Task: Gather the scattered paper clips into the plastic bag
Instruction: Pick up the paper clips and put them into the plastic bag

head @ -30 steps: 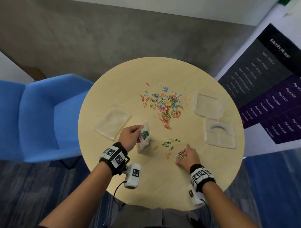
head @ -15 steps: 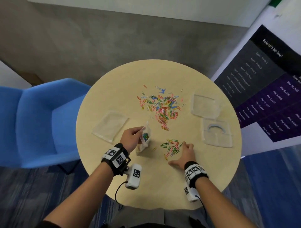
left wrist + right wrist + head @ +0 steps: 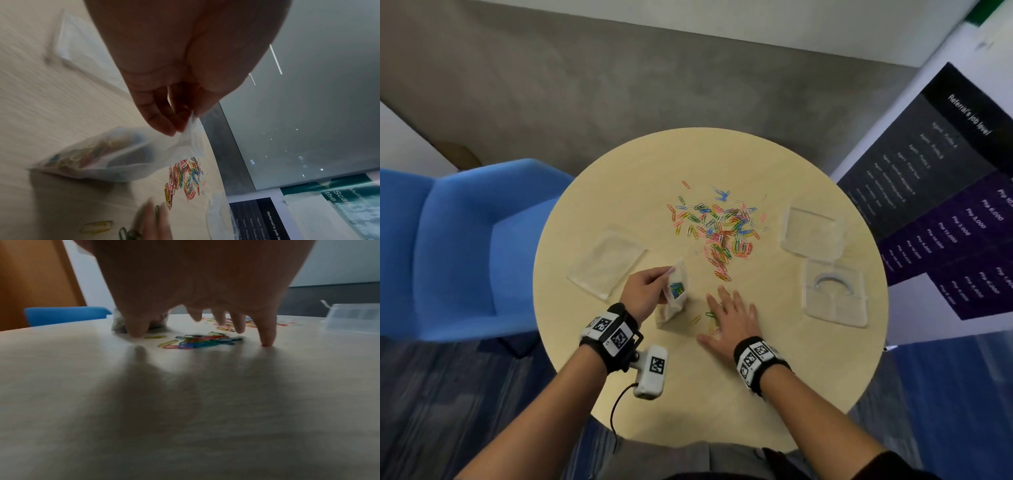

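Note:
A small clear plastic bag with coloured paper clips inside stands on the round table. My left hand pinches its top edge; the left wrist view shows the fingertips on the bag. My right hand lies spread flat over a small bunch of clips, its fingertips touching the wood around the bunch. The main pile of paper clips lies farther back at the table's middle. A yellow clip lies between bag and hand.
An empty clear bag lies left of my left hand. Two clear plastic box parts sit on the right side. A blue armchair stands left of the table, a banner to the right.
My right hand has slid a small bunch of clips leftward toward the bag and now lies flat over it. The left hand keeps hold of the bag in place.

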